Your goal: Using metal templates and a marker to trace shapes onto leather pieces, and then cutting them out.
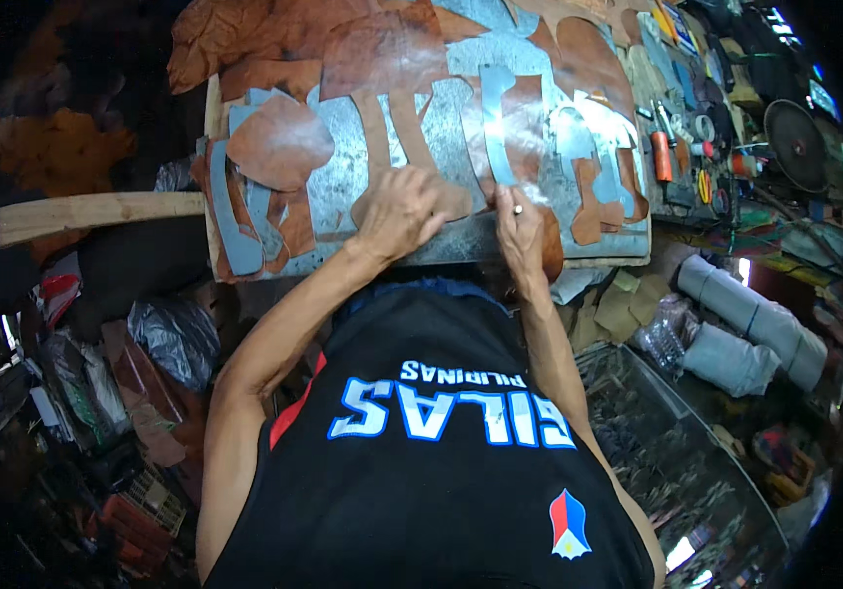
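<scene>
My left hand [400, 211] presses down with curled fingers on a tan strap-shaped leather piece [456, 201] near the table's front edge. The palm hides part of it. Just to the right, my right hand [520, 231] is closed around a slim tool [518, 208]; only its small pale end shows, so its kind is unclear. A curved, shiny bluish-grey strip [495, 118] runs away from the right fingertips. Brown leather [525, 108] lies beside that strip.
The metal-topped work table [338, 187] carries several cut leather pieces, including a rounded one [279, 142]. A wooden plank [98, 216] juts out left. At the right lie an orange-handled tool [661, 157] and wrapped rolls [750, 314]. A large brown hide [382, 49] covers the far side.
</scene>
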The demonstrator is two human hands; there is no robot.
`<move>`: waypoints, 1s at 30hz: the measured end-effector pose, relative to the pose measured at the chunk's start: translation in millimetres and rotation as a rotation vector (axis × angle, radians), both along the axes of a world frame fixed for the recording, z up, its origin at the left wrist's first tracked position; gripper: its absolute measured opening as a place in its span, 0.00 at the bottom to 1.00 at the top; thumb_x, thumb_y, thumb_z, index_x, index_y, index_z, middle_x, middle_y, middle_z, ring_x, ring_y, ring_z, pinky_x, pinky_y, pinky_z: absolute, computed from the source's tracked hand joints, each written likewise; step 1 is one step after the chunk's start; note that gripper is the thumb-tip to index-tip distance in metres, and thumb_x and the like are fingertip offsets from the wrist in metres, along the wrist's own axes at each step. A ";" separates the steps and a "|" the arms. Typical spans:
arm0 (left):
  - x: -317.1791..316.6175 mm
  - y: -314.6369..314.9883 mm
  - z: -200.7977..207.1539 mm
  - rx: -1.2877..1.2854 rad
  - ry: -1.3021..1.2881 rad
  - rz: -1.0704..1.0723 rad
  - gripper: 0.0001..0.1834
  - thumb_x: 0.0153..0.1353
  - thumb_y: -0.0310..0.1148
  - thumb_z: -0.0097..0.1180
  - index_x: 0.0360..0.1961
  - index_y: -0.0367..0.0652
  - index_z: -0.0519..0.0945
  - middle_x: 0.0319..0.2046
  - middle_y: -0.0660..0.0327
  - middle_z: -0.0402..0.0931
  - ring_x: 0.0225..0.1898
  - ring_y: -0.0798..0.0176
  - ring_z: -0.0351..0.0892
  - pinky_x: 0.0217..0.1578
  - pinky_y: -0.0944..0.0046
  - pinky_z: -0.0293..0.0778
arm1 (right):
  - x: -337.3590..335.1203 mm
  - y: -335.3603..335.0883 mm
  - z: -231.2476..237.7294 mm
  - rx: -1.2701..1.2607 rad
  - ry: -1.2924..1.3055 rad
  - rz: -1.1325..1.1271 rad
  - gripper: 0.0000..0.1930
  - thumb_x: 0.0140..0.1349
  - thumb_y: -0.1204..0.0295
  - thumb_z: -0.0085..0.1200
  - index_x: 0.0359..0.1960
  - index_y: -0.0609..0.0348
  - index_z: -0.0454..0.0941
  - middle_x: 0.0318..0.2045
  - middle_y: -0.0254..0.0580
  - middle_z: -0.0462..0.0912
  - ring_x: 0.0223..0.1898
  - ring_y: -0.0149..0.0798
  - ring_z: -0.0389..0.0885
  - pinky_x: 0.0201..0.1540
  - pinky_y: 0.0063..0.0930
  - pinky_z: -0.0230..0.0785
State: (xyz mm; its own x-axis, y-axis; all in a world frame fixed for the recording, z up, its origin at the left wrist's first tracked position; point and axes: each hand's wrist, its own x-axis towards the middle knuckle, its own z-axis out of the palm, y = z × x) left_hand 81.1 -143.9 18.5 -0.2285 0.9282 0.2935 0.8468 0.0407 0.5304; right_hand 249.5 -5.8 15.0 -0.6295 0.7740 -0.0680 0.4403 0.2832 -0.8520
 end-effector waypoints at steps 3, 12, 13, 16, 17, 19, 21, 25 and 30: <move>-14.4 -13.6 11.4 -0.085 0.051 0.186 0.13 0.53 0.34 0.64 0.38 0.39 0.80 0.38 0.53 0.74 0.42 0.51 0.74 0.44 0.50 0.69 | -11.7 4.2 28.1 0.120 -0.142 0.051 0.14 0.69 0.64 0.48 0.33 0.65 0.76 0.25 0.55 0.76 0.26 0.50 0.75 0.30 0.37 0.67; 5.5 -4.8 -6.9 -0.049 -0.007 0.034 0.17 0.54 0.37 0.64 0.40 0.38 0.79 0.47 0.50 0.72 0.48 0.47 0.73 0.49 0.52 0.70 | -3.1 -2.2 14.9 -0.394 0.025 -0.049 0.17 0.68 0.62 0.49 0.33 0.66 0.80 0.26 0.44 0.79 0.29 0.34 0.75 0.34 0.31 0.67; 2.5 2.1 -10.1 -0.018 0.022 -0.029 0.18 0.54 0.38 0.64 0.40 0.37 0.78 0.48 0.50 0.72 0.49 0.47 0.72 0.49 0.51 0.69 | -4.2 -2.5 8.3 -0.398 0.023 -0.051 0.17 0.68 0.62 0.49 0.33 0.66 0.80 0.26 0.44 0.79 0.29 0.34 0.75 0.34 0.31 0.67; 4.2 8.3 -14.4 -0.053 0.042 -0.049 0.20 0.49 0.41 0.67 0.37 0.38 0.78 0.46 0.52 0.71 0.50 0.49 0.71 0.47 0.52 0.67 | -2.7 -3.3 -13.1 -0.100 0.169 0.142 0.08 0.64 0.72 0.53 0.33 0.64 0.80 0.27 0.41 0.81 0.30 0.32 0.78 0.35 0.27 0.70; 4.7 11.7 -14.2 -0.063 0.042 -0.058 0.21 0.45 0.41 0.69 0.35 0.38 0.79 0.44 0.53 0.72 0.48 0.51 0.71 0.45 0.54 0.67 | -1.7 -2.3 -13.0 -0.097 0.168 0.142 0.08 0.64 0.72 0.53 0.33 0.64 0.80 0.27 0.41 0.81 0.30 0.32 0.78 0.35 0.27 0.70; 9.8 13.2 -17.9 -0.075 0.053 -0.049 0.21 0.44 0.42 0.70 0.35 0.38 0.78 0.42 0.54 0.71 0.47 0.51 0.71 0.45 0.54 0.67 | -2.6 -5.5 -10.1 -0.135 0.107 0.134 0.07 0.63 0.73 0.54 0.35 0.64 0.80 0.28 0.43 0.82 0.31 0.34 0.79 0.37 0.27 0.71; 8.1 14.4 -21.4 -0.088 0.068 -0.042 0.22 0.43 0.43 0.70 0.34 0.38 0.78 0.41 0.54 0.71 0.47 0.52 0.71 0.44 0.54 0.67 | -7.0 -3.6 -10.5 -0.196 0.123 0.119 0.07 0.61 0.73 0.54 0.36 0.64 0.80 0.29 0.45 0.82 0.31 0.35 0.80 0.36 0.27 0.71; 4.3 14.9 -19.7 -0.172 0.067 -0.082 0.24 0.46 0.43 0.69 0.40 0.38 0.78 0.45 0.54 0.72 0.48 0.51 0.70 0.45 0.54 0.66 | -7.0 -3.9 -16.2 -0.069 0.116 0.167 0.06 0.59 0.74 0.56 0.34 0.64 0.80 0.29 0.49 0.82 0.31 0.42 0.81 0.36 0.32 0.72; 4.6 16.4 -20.3 -0.194 0.049 -0.080 0.23 0.46 0.43 0.69 0.39 0.38 0.78 0.44 0.55 0.71 0.47 0.52 0.70 0.45 0.54 0.66 | -9.4 -4.5 -22.3 0.113 0.108 0.217 0.05 0.56 0.74 0.57 0.32 0.64 0.80 0.28 0.51 0.81 0.30 0.50 0.80 0.35 0.38 0.71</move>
State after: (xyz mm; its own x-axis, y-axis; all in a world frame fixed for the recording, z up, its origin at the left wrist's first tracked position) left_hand 85.7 -127.5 -1.7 -0.1413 0.9830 0.1170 0.8762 0.0692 0.4769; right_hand 240.1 -10.3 -7.3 -0.7806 0.6189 0.0880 0.2671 0.4575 -0.8481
